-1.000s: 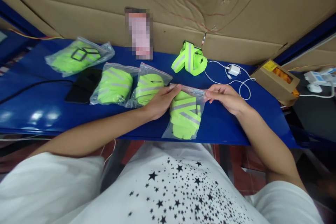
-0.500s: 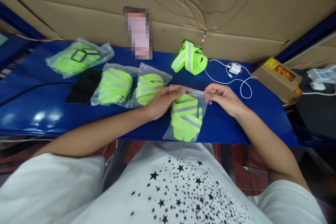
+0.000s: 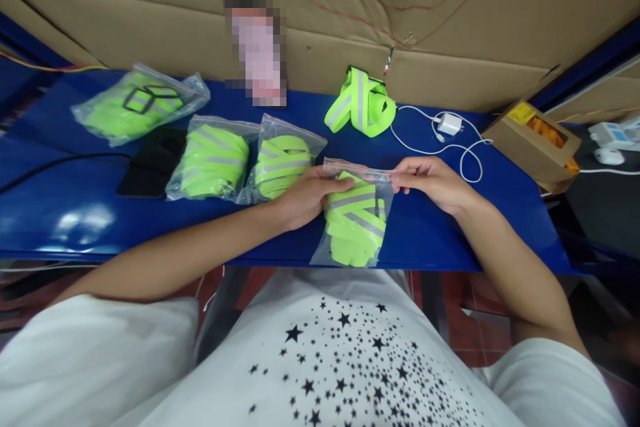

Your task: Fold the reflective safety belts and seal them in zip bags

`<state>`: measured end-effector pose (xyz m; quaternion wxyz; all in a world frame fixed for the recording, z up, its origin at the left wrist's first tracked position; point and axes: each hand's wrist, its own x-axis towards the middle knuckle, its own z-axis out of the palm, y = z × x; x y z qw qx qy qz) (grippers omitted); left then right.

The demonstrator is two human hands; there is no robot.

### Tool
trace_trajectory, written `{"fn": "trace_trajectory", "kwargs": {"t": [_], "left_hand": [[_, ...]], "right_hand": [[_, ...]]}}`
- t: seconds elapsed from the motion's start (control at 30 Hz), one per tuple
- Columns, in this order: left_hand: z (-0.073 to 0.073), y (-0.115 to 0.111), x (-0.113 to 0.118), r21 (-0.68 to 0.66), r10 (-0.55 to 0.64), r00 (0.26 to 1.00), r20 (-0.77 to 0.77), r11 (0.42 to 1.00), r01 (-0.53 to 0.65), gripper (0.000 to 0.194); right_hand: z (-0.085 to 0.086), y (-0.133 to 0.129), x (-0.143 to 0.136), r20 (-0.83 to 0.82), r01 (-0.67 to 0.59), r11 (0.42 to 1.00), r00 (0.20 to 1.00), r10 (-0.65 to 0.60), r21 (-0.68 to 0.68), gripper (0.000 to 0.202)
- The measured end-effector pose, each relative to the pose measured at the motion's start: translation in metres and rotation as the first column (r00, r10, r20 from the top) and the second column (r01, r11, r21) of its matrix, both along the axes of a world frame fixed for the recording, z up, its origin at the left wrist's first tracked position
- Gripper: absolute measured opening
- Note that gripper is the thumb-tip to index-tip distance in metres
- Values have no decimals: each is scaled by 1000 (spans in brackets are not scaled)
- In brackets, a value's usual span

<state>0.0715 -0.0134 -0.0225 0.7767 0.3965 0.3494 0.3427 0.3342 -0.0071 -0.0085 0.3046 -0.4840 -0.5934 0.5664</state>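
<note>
A clear zip bag (image 3: pixel 354 223) with a folded neon-yellow reflective strap inside is between my hands near the table's front edge. My left hand (image 3: pixel 311 195) grips the bag's upper left side, thumb on the front and fingers hidden behind. At the upper right corner, my right hand (image 3: pixel 429 181) pinches the zip edge between thumb and fingers. Just left of it lies a filled zip bag (image 3: pixel 283 159), partly behind my left hand, and beside that another filled bag (image 3: pixel 214 159). Beyond the held bag sits an unbagged neon-yellow reflective strap (image 3: pixel 361 103) with a dark buckle.
Farther left is a bag (image 3: pixel 135 107) with black buckles showing, near a flat black object (image 3: pixel 150 163) with a cable. A blurred-out phone-like object (image 3: pixel 257 53) leans on the cardboard wall. A white charger (image 3: pixel 450 123) and cardboard box (image 3: pixel 535 147) stand right on the blue table (image 3: pixel 125 230).
My left thumb has slid slightly lower over the bag's front. The right hand keeps its pinch at the corner. The camera view has shifted a little.
</note>
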Motion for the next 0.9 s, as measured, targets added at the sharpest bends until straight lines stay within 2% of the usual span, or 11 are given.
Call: {"fn": "trace_trajectory", "kwargs": {"t": [0.13, 0.33, 0.53, 0.6, 0.77, 0.9], "left_hand": [[3, 0, 1, -11, 18, 1000, 11, 1000, -18, 40], [4, -2, 1, 59, -7, 1000, 9, 998, 7, 41], [3, -4, 0, 45, -31, 999, 8, 999, 31, 46], [2, -5, 0, 48, -15, 1000, 4, 999, 15, 45], [-3, -5, 1, 175, 97, 992, -79, 981, -82, 40], [-5, -4, 0, 205, 60, 995, -77, 978, -43, 40]], "right_hand": [[1, -2, -3, -27, 61, 996, 998, -60, 67, 26], [1, -5, -4, 24, -35, 999, 999, 34, 40, 31], [-7, -7, -8, -6, 49, 988, 999, -49, 147, 33], [-8, -7, -8, -9, 42, 986, 999, -42, 159, 32], [-7, -7, -8, 53, -22, 985, 999, 13, 169, 30], [-6, -9, -14, 34, 9, 984, 999, -16, 179, 28]]}}
